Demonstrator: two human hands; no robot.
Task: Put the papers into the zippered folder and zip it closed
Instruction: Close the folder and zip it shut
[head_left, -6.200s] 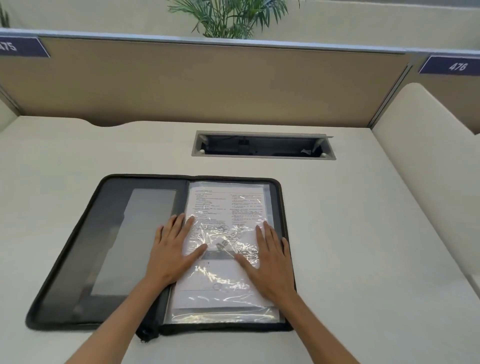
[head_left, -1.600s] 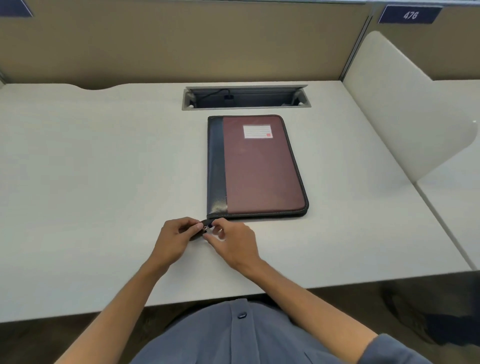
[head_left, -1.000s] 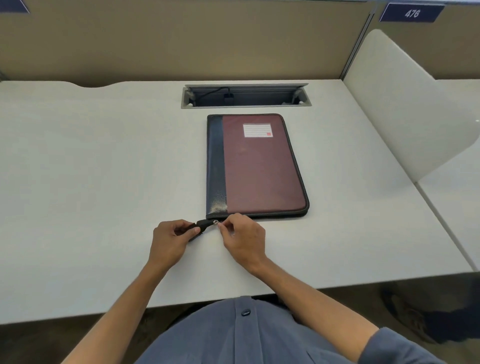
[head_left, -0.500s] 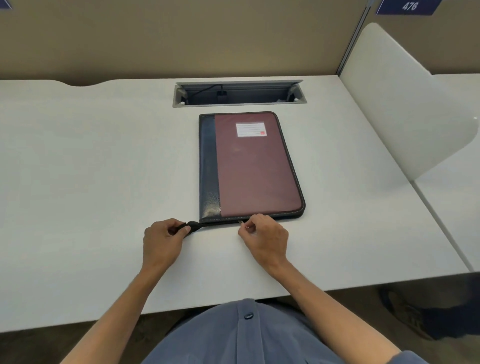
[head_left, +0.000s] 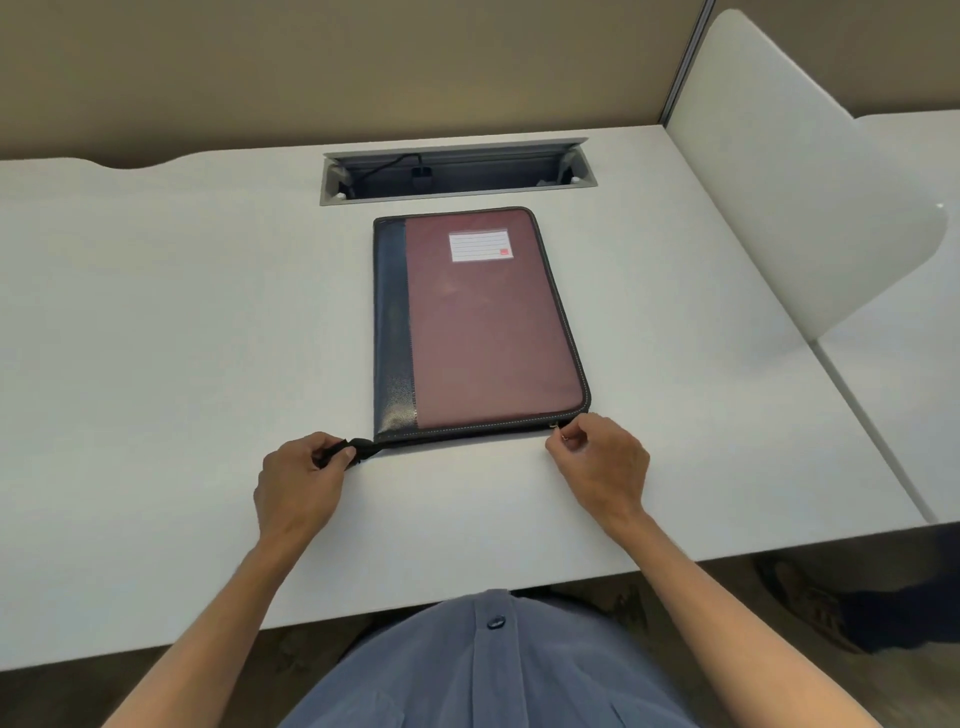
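The zippered folder (head_left: 488, 322), maroon with a dark blue spine strip and a white label, lies closed on the white desk (head_left: 182, 338). No papers show; the cover hides the inside. My left hand (head_left: 298, 480) grips the black zipper tail tab (head_left: 358, 448) at the folder's near left corner. My right hand (head_left: 597, 462) pinches the small metal zipper pull (head_left: 557, 427) at the near right corner. The zipper along the near edge looks closed up to that pull.
A recessed cable tray (head_left: 457, 171) with a black plug sits just beyond the folder. A tan partition wall (head_left: 363, 67) runs behind the desk. A white rounded divider (head_left: 800, 208) stands at the right. The desk's front edge is close to my body.
My right hand has drawn the zipper pull along the near edge from the left corner to the right corner. My left hand kept hold of the tail tab.
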